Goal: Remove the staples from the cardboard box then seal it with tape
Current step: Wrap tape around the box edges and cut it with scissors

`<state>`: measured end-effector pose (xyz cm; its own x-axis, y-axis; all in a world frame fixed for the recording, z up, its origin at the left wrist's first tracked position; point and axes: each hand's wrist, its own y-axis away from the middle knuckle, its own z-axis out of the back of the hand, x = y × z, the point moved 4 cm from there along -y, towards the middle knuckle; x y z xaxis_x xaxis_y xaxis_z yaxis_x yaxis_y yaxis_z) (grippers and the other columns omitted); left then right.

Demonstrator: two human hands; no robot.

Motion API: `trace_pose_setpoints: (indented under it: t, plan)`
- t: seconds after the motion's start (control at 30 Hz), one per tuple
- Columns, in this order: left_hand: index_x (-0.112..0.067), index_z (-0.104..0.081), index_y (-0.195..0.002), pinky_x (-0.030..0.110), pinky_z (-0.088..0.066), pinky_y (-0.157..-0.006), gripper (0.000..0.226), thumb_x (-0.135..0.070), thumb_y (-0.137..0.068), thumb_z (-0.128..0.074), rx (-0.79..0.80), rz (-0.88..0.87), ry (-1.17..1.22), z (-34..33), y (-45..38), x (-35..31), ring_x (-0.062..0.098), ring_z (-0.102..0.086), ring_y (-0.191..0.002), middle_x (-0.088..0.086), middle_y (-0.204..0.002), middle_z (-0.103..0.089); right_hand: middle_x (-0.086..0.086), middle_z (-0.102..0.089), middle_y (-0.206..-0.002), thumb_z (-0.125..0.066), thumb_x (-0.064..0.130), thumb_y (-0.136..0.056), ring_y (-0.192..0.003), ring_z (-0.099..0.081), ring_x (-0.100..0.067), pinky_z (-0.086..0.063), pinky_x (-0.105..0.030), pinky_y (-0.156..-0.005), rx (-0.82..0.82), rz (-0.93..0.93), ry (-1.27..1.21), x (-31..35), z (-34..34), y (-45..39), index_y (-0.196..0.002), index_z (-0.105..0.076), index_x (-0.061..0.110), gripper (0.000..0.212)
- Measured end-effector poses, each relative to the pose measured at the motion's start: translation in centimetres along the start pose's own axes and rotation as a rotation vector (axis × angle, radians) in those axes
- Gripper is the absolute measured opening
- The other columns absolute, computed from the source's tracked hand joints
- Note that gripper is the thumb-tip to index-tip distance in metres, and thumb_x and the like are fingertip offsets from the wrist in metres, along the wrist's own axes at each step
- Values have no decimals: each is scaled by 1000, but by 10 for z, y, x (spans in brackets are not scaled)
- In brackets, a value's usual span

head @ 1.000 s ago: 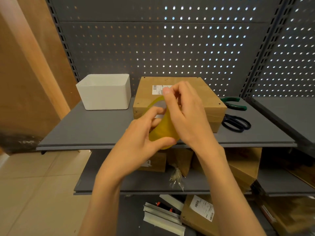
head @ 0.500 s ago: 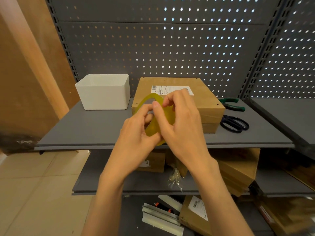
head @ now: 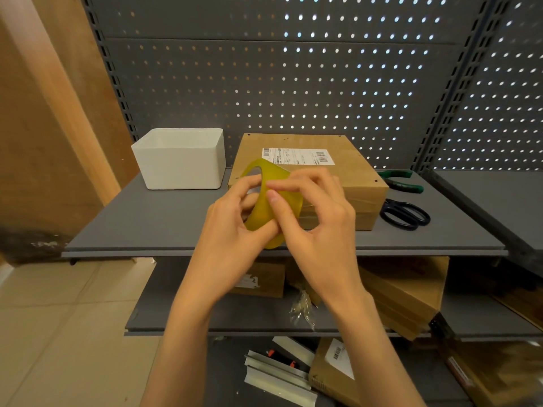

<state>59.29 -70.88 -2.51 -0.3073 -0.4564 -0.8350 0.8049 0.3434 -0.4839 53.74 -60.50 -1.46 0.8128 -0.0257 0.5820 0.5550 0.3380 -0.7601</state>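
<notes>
Before the cardboard box (head: 338, 183), both hands, left hand (head: 232, 230) and right hand (head: 317, 227), gripped the tape roll (head: 264, 201), hiding its front; bin (head: 179, 160) left, pliers (head: 402, 180) and scissors (head: 405, 214) right.

Cardboard box (head: 338, 183): brown, squat and rectangular, closed, lying flat on the grey shelf (head: 164, 221). A white shipping label (head: 298, 156) with barcodes sits on its top face, toward the far edge. Small dark holes dot the top along the edges. The box's near side shows a horizontal seam.

Tape roll (head: 271, 198): translucent yellow, wide ring, tilted so its open core faces upper left. Held in the air in front of the box's near-left corner, overlapping that corner in the view and above the shelf's front part.
</notes>
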Motion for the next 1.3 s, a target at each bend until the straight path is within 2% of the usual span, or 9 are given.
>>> trace_pose_setpoints:
  t: [0.17, 0.27, 0.4, 0.5, 0.6, 0.77, 1.0, 1.17, 1.3]
  plan:
    - [-24, -54, -117, 15, -51, -69, 39, -13, -82, -68, 23, 14, 39, 0, 2, -2, 7, -69, -83, -11, -93, -73, 1, -58, -95, -67, 16, -83, -96, -51, -13, -41, -19, -82, 21, 51, -2, 0, 6, -3, -95, -71, 12, 13]
    - [-26, -54, -117, 16, -52, -70, 43, -28, -77, -67, 41, 18, 54, 0, 3, -4, 5, -68, -86, -13, -94, -72, 1, -59, -93, -67, 16, -83, -94, -52, -14, -42, -20, -81, 49, 53, -14, 0, 8, -6, -92, -72, 11, 11]
    - [-20, -51, -126, 20, -54, -73, 60, -40, -71, -65, 56, 32, 60, -1, 4, -3, 5, -68, -89, -13, -96, -72, 1, -60, -92, -64, 16, -85, -94, -53, -15, -44, -27, -79, 87, 20, -30, 1, 7, -10, -90, -70, 10, 10]
    - [-27, -53, -122, 17, -53, -69, 50, -39, -75, -65, 86, 39, 70, -1, 5, -3, 4, -67, -90, -13, -99, -70, 5, -59, -89, -62, 17, -87, -90, -51, -10, -41, -21, -77, 117, -27, -56, 0, 6, -14, -88, -67, 10, 9]
    - [-40, -54, -114, 14, -51, -68, 42, -48, -75, -69, 144, 75, 39, 1, 7, -1, 2, -63, -93, -19, -103, -64, 9, -58, -86, -61, 15, -88, -84, -50, -4, -38, -13, -73, 168, -106, -110, -7, 6, -18, -87, -64, 13, 4]
    - [-41, -53, -116, 13, -50, -65, 43, -47, -75, -66, 218, 120, 43, 1, 9, 4, 1, -63, -93, -23, -104, -63, 2, -61, -90, -55, 15, -92, -89, -55, -11, -45, -23, -78, 177, -247, -252, -21, 7, -13, -92, -61, 15, 6]
    - [-46, -55, -110, 14, -51, -64, 35, -48, -76, -64, 184, 141, 19, -5, 4, 11, -1, -62, -89, -25, -99, -62, 9, -57, -87, -50, 14, -93, -85, -54, -2, -45, -15, -74, 151, -292, -465, -31, 3, -1, -94, -57, 17, 7]
    - [-43, -63, -102, 18, -53, -62, 29, -52, -74, -65, 178, 166, 21, -3, 7, 17, 6, -66, -81, -14, -91, -68, 13, -61, -90, -65, 23, -81, -90, -58, -3, -49, -20, -79, 314, -354, -495, -48, 7, 3, -95, -59, 20, 15]
    - [-47, -62, -103, 15, -51, -63, 31, -53, -73, -66, 188, 181, -7, -2, 8, 19, 2, -65, -84, -19, -94, -66, 12, -64, -84, -64, 12, -84, -85, -60, -2, -48, -15, -72, 212, -390, -555, -56, 2, 1, -87, -63, 18, 7]
